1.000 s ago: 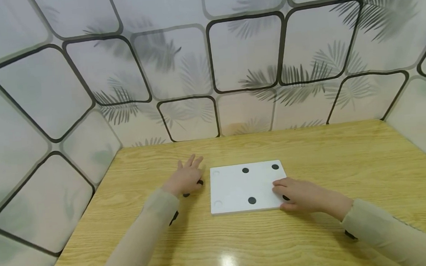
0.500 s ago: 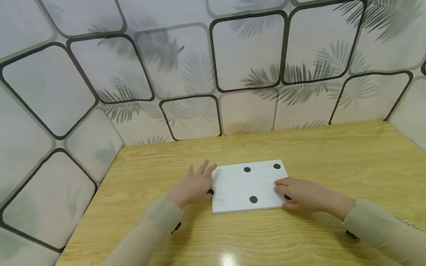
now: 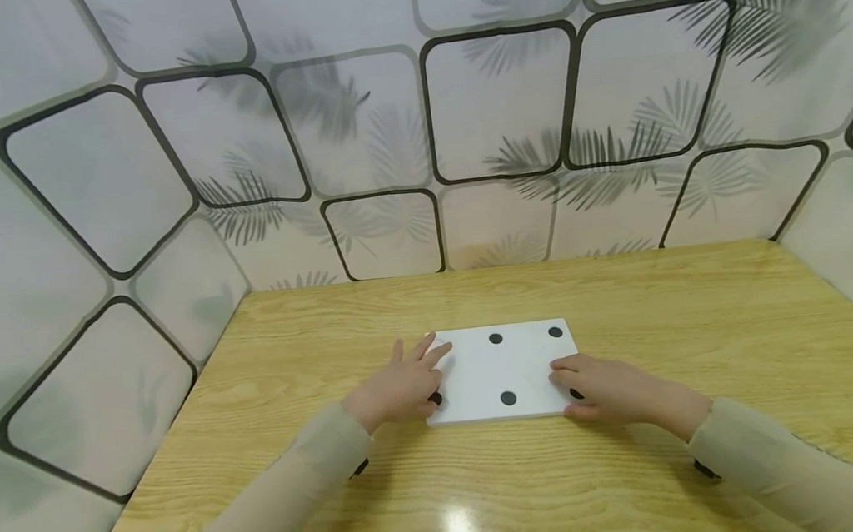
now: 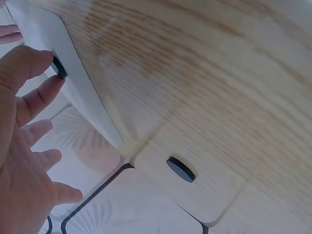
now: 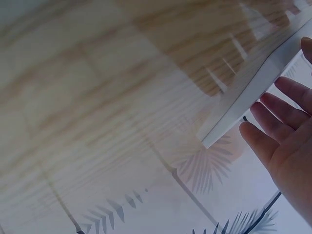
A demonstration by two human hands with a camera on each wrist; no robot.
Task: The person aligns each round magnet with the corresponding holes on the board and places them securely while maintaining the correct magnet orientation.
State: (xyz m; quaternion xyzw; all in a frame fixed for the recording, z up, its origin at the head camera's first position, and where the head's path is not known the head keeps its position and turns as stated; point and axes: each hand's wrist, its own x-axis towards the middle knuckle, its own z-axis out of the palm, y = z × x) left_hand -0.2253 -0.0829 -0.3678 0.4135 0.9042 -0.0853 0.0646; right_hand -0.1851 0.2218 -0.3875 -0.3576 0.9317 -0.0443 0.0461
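Observation:
A white board [image 3: 472, 371] lies flat on the wooden table, with several black discs in it, such as the near middle disc [image 3: 508, 398]. My left hand [image 3: 399, 389] pinches a black disc [image 4: 59, 67] between thumb and forefinger, over the board's near left corner; its other fingers are spread. Whether the disc sits in the corner recess I cannot tell. On the table lies another loose disc [image 4: 180, 169], hidden behind the left hand or arm in the head view. My right hand [image 3: 609, 389] rests on the board's right edge, fingers extended, partly covering a disc.
The glossy wooden table [image 3: 639, 483] reaches back to a wall [image 3: 489, 111] patterned with rounded squares and leaves. Walls of the same pattern rise along the left and right sides.
My left hand has picked a black disc off the table left of the board and carried it right, then nearer, to the board's near left corner. The right hand has stayed in place.

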